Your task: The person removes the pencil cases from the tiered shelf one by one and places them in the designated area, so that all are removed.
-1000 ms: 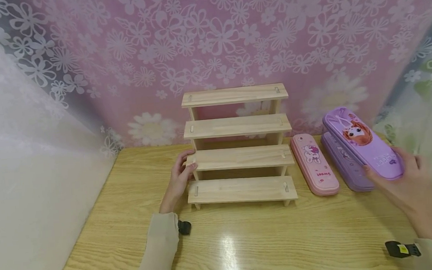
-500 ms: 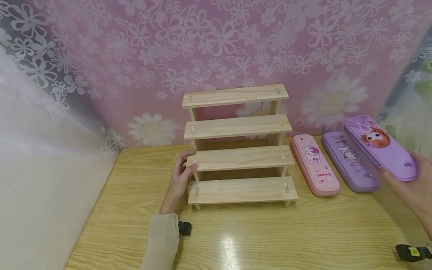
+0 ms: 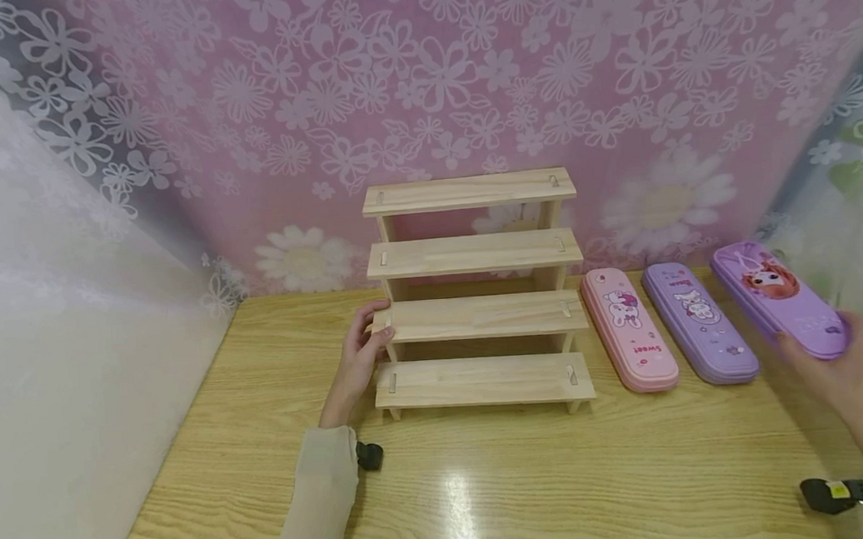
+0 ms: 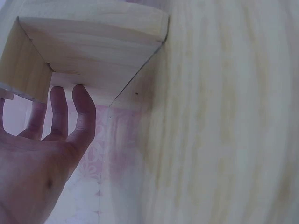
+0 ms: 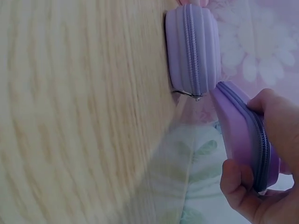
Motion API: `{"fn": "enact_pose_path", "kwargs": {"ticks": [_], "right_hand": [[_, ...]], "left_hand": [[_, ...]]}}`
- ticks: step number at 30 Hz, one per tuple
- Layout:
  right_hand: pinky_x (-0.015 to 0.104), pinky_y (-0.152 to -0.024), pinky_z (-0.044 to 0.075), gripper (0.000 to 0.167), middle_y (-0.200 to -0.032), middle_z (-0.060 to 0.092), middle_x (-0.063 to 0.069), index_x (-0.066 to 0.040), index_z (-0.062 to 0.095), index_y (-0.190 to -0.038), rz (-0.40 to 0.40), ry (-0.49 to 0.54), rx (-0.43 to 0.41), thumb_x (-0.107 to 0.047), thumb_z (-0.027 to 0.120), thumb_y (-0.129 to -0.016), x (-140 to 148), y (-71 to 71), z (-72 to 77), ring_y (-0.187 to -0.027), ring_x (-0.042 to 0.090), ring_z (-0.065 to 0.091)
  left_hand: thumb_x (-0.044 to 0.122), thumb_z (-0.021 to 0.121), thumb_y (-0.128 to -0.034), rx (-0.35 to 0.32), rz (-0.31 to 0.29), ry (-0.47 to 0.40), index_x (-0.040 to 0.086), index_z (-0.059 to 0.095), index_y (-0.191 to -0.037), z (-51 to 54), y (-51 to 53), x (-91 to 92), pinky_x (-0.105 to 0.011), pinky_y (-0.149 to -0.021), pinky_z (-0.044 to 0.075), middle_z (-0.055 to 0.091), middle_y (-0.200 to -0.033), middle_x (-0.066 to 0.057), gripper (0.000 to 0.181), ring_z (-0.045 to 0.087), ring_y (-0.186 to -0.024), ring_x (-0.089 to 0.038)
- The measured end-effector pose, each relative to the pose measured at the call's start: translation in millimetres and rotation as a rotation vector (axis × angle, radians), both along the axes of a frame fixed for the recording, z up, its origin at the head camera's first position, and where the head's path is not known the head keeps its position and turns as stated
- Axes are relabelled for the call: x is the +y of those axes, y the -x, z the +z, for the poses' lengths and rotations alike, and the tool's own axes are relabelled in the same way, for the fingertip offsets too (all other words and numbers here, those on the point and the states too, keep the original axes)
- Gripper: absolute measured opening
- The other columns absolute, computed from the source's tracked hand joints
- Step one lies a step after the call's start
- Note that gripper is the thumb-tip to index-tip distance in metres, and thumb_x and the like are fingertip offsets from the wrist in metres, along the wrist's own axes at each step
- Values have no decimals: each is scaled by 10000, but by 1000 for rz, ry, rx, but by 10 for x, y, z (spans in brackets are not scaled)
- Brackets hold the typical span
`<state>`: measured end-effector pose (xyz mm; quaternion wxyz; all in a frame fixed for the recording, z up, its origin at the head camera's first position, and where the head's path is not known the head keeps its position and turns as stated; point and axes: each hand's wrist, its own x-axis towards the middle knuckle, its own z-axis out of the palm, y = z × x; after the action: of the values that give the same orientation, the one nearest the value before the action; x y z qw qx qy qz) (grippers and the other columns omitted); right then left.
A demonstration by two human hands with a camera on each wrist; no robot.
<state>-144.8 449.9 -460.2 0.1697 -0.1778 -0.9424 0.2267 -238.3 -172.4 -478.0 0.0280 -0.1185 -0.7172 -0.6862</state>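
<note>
A stepped wooden display rack stands mid-table, and my left hand grips the left end of its third tier from the top. In the left wrist view, the fingers reach behind the rack's side piece. My right hand holds the near end of a light purple pencil case with a red-haired doll picture. In the right wrist view this case is tilted, its near end raised off the table. To its left lies a duller purple pencil case, then a pink one with a rabbit picture.
The wood-grain table runs back to a pink flowered curtain. A pale sheet hangs on the left, and another leafy one borders the right side, close to my right hand.
My right hand has carried the doll-picture case rightward and lower, off from above the other purple case, which now shows fully. The left hand and rack have stayed put.
</note>
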Motion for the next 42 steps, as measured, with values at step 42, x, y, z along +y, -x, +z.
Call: {"fn": "enact_pose_path", "kwargs": {"ticks": [42], "right_hand": [[842, -832, 325, 816, -1356, 369, 522, 64, 428, -1424, 193, -256, -31, -568, 609, -941, -277, 115, 73, -1169, 735, 350]], "left_hand": [[521, 576, -1015, 103, 76, 548, 383, 491, -1492, 289, -257, -236, -584, -1052, 487, 491, -1565, 30, 504, 534, -1372, -354]]}}
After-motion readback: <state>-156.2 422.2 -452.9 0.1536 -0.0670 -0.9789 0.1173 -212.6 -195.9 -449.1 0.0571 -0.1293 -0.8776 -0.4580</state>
